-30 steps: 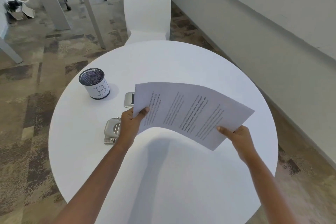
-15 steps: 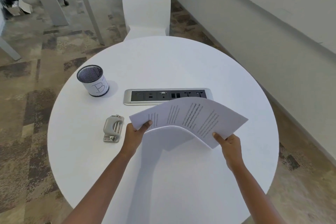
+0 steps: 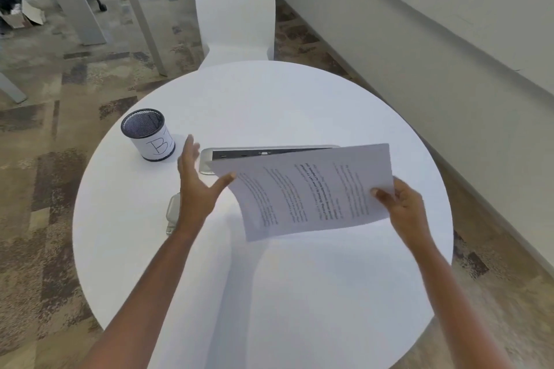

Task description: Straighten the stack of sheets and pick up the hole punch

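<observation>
A stack of printed paper sheets [image 3: 308, 192] hangs above the round white table [image 3: 269, 293]. My right hand [image 3: 401, 204] pinches its right edge, thumb on top. My left hand [image 3: 196, 180] is spread with straight fingers at the paper's left edge, the thumb tip touching that edge. Under my left wrist lies a silver hole punch [image 3: 173, 213], mostly hidden. A black mesh pen cup [image 3: 148, 135] with a white label marked "B" stands to the left.
A silver power outlet strip [image 3: 254, 153] is set into the table, partly covered by the paper. A white chair [image 3: 236, 12] stands behind the table. A low wall [image 3: 419, 69] runs along the right. Table legs and a stool base stand on the carpet at the back left.
My left hand has let go of the paper's left corner and spread its fingers. The right hand has turned the stack and lifted it, still pinching the right edge.
</observation>
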Demonstrator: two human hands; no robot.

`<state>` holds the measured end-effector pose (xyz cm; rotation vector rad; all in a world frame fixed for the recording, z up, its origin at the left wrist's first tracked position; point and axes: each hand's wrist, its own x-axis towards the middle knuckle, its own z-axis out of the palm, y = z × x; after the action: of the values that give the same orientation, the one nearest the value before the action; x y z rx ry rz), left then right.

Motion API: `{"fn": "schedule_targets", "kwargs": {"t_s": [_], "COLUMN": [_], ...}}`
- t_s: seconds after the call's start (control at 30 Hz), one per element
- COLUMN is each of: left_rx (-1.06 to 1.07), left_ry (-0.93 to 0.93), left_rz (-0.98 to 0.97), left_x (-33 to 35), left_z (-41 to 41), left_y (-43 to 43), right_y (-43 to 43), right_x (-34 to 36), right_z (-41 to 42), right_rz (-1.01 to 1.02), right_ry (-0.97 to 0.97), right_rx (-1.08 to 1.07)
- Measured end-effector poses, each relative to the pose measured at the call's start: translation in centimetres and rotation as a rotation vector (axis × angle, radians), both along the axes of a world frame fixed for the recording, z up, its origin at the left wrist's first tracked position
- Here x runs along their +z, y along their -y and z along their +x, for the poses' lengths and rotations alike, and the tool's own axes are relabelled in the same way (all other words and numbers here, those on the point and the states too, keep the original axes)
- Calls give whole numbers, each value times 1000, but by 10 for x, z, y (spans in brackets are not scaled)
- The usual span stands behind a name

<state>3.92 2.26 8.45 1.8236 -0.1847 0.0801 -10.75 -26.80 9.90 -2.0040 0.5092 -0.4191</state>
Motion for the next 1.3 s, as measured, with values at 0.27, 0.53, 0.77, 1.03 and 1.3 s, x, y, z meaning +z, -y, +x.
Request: {"fn": "schedule_targets", "kwargs": {"t_s": [0.27,0.53,0.77,1.03,1.3], "left_rx": [-683,-452,-292,-222,-223], "left_ry": [-3,-170,-276,-258,-357], "left_rz": [362,-16,-256,-242,-105], "left_x": [42,37,25,12,-13], "left_z": [-2,-8,-17,-23,-36], "left_y": [16,19,28,34,28], "right_y": [10,21,-28,-58,-74], "right_x": [63,53,10,-5,-32], "right_z": [19,14,11,21,13], "right_rz": [-152,179,561,254,185], "right_ry": [64,216,-10,143,16], "right_rx": [261,-31,199,-46,-92]}}
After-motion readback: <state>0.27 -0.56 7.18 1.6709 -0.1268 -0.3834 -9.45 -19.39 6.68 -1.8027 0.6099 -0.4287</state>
